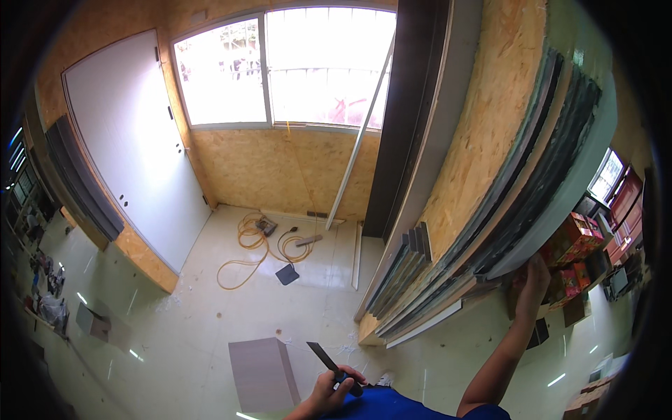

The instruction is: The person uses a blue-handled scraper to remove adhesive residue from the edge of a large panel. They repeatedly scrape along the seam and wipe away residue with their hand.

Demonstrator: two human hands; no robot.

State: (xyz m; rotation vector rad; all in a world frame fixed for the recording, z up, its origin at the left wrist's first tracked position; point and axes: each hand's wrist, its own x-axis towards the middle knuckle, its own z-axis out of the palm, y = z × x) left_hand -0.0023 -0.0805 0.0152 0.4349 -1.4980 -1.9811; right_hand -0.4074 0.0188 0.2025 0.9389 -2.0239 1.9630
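In my left hand (333,392), closed round its black and blue handle, is a hand tool with a long, flat, dark blade (323,355). It points up and to the left, in front of my blue shirt. My right arm reaches out to the right. The right hand (534,280) is at the lower outer edge of a pale greenish panel (518,252) and appears to grip it; its fingers are partly hidden. This panel is outermost in a stack of long boards (483,217), dark and light, leaning on a chipboard wall (483,126).
A grey-brown box-shaped piece (260,374) rests on the tiled floor near my left. Beyond it lie coiled yellow hose (241,262) and a dark flat piece (287,274). Short boards (402,269) lean near the stack. A white door (133,147) stands left, and cartons (570,241) sit right.
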